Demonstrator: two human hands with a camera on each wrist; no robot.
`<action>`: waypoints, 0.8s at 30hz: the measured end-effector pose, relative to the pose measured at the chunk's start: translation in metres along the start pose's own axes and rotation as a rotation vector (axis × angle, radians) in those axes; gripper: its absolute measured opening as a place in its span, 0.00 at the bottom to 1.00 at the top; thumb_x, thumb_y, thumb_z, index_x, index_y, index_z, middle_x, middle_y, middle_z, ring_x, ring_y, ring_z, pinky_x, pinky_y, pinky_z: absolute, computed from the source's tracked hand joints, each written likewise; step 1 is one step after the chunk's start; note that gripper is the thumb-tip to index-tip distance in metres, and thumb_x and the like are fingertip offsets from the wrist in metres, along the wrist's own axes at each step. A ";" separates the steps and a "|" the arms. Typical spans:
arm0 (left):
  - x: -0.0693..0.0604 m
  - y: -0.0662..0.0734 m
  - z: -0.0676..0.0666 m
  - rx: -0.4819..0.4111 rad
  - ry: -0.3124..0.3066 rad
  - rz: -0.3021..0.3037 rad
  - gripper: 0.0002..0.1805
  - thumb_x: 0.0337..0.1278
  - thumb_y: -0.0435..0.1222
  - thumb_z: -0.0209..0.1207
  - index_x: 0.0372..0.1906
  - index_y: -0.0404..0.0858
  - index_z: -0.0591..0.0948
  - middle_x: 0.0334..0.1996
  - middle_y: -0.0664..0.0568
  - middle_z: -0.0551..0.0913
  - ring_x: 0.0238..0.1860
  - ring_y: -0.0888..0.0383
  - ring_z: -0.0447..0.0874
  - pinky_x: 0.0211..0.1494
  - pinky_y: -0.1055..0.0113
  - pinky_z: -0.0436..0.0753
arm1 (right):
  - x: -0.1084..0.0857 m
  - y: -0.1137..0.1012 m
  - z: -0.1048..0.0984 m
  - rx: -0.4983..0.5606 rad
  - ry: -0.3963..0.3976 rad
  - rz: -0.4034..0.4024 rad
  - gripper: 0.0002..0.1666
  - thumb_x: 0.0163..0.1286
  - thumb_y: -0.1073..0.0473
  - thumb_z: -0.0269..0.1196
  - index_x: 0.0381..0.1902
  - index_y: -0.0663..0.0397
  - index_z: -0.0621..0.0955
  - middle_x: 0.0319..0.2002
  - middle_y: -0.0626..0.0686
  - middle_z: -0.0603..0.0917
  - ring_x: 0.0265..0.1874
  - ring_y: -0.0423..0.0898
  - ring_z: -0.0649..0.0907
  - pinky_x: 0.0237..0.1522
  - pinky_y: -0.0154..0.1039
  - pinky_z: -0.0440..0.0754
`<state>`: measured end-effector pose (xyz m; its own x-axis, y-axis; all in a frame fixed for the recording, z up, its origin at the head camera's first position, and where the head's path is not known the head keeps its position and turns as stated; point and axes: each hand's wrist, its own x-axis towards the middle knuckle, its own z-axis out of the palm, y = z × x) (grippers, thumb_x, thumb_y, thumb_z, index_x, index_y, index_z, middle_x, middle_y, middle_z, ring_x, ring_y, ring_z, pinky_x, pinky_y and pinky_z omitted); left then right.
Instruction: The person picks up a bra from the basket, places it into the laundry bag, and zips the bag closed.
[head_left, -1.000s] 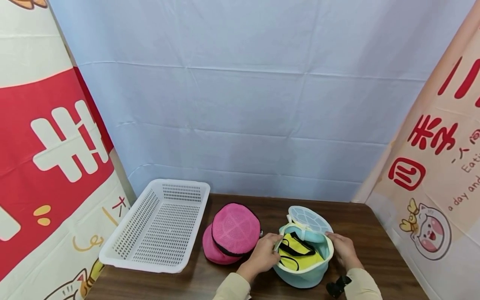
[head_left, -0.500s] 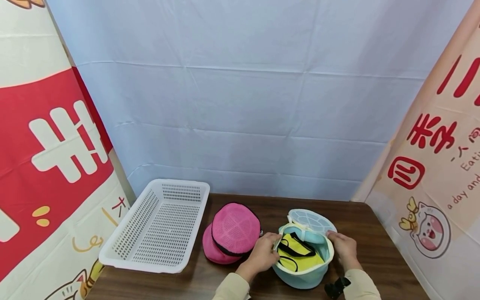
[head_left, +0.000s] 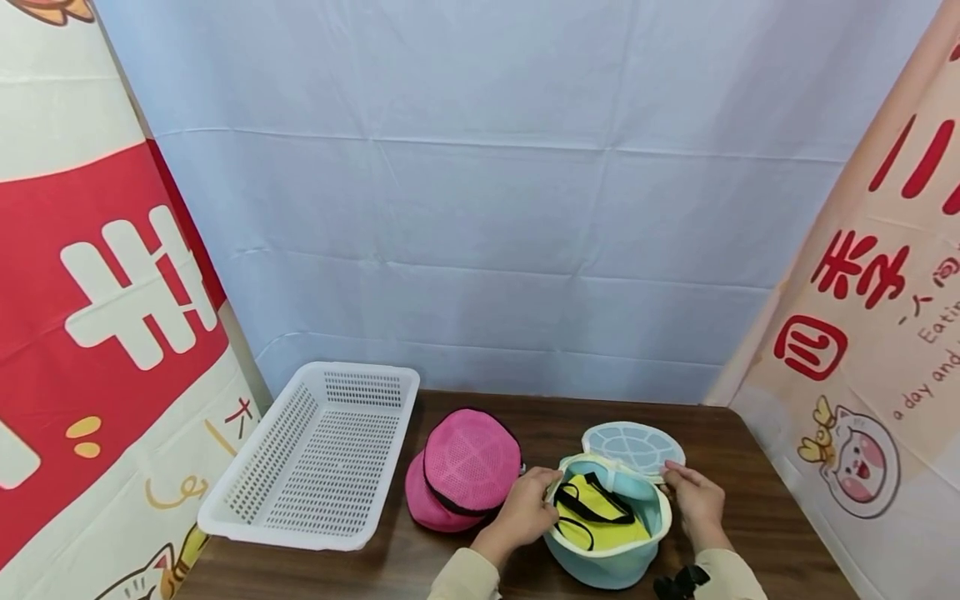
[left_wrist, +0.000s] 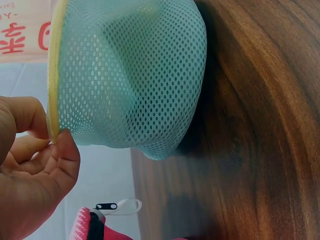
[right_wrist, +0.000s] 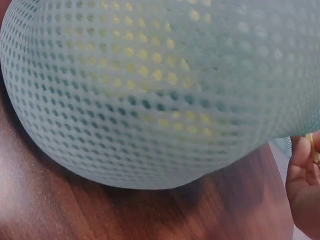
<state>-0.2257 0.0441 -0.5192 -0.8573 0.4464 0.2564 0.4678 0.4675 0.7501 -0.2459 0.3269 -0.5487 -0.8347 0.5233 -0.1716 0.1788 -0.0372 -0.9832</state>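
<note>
A light-blue mesh laundry bag [head_left: 600,568] stands unzipped on the table, its round lid [head_left: 633,447] folded back behind it. Inside lies a yellow cloth item with black straps [head_left: 596,517]; its exact kind is unclear. My left hand [head_left: 527,512] pinches the pale yellow rim at the bag's left side, and in the left wrist view thumb and finger meet on that rim [left_wrist: 54,75]. On the other side my right hand [head_left: 697,502] pinches the yellow edging where lid and opening meet. The right wrist view shows this hand [right_wrist: 306,187] only partly, beyond the mesh wall.
A pink mesh laundry bag [head_left: 468,462] with black edging sits just left of my left hand. Further left is a white slotted plastic basket [head_left: 386,471]. Cloth hangings [head_left: 480,208] enclose the wooden table [head_left: 765,500] at the back and sides.
The lid has swung back and to the right, lying flatter behind the bag. My right hand has shifted slightly right along the edging. My left hand keeps its hold on the rim.
</note>
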 end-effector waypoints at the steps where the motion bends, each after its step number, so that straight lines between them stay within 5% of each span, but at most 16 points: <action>1: 0.000 0.000 0.000 0.001 -0.002 0.000 0.29 0.37 0.19 0.55 0.55 0.29 0.76 0.49 0.49 0.76 0.32 0.67 0.68 0.30 0.76 0.70 | -0.001 -0.001 0.001 0.033 0.006 0.008 0.13 0.60 0.65 0.63 0.43 0.63 0.84 0.26 0.40 0.82 0.23 0.36 0.81 0.28 0.32 0.79; 6: 0.001 -0.003 0.001 0.010 0.004 0.001 0.29 0.37 0.20 0.56 0.55 0.29 0.76 0.49 0.48 0.76 0.34 0.66 0.69 0.32 0.76 0.71 | 0.000 -0.001 0.003 0.048 0.063 -0.075 0.08 0.59 0.67 0.64 0.37 0.61 0.85 0.27 0.44 0.83 0.23 0.37 0.80 0.27 0.32 0.79; 11: 0.002 -0.004 0.002 0.006 0.018 -0.004 0.29 0.38 0.21 0.56 0.55 0.30 0.76 0.49 0.49 0.76 0.39 0.64 0.70 0.37 0.76 0.71 | 0.030 0.023 0.003 0.123 0.111 -0.151 0.11 0.55 0.63 0.69 0.35 0.56 0.78 0.26 0.44 0.81 0.23 0.37 0.80 0.26 0.31 0.79; 16: 0.002 -0.004 0.000 0.008 0.027 -0.001 0.29 0.38 0.22 0.58 0.55 0.29 0.76 0.47 0.49 0.77 0.39 0.64 0.70 0.39 0.74 0.72 | 0.063 0.044 0.003 0.186 0.157 -0.160 0.23 0.52 0.62 0.72 0.40 0.52 0.71 0.27 0.45 0.81 0.25 0.39 0.82 0.27 0.31 0.79; 24: 0.003 -0.004 -0.002 -0.006 0.017 -0.005 0.28 0.40 0.23 0.58 0.55 0.29 0.76 0.47 0.49 0.77 0.37 0.65 0.70 0.36 0.75 0.72 | 0.085 0.053 -0.001 0.294 0.098 -0.107 0.32 0.49 0.60 0.74 0.52 0.56 0.76 0.32 0.46 0.84 0.29 0.40 0.84 0.30 0.32 0.80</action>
<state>-0.2306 0.0420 -0.5204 -0.8631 0.4310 0.2632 0.4623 0.4647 0.7552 -0.3066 0.3701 -0.6152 -0.7838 0.6167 -0.0739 -0.0772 -0.2147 -0.9736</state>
